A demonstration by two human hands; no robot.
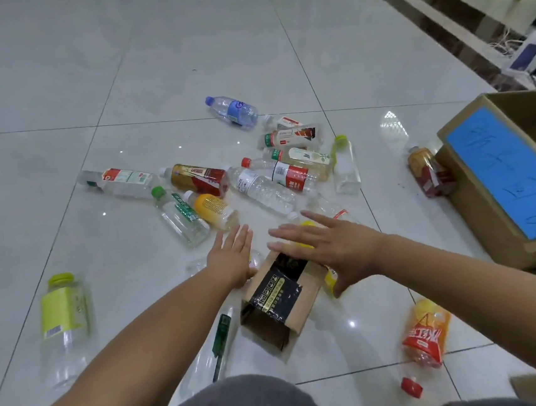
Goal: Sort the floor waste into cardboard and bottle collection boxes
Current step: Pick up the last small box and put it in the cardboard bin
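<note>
On the tiled floor (51, 76), head view, I see a small cardboard box (280, 306) lying among scattered bottles (262, 190). The left hand (232, 258) and right hand (333, 249) flank its far end, fingers straight and spread, gripping nothing; the blue-labelled collection box (477, 215) stands off to the right.
</note>
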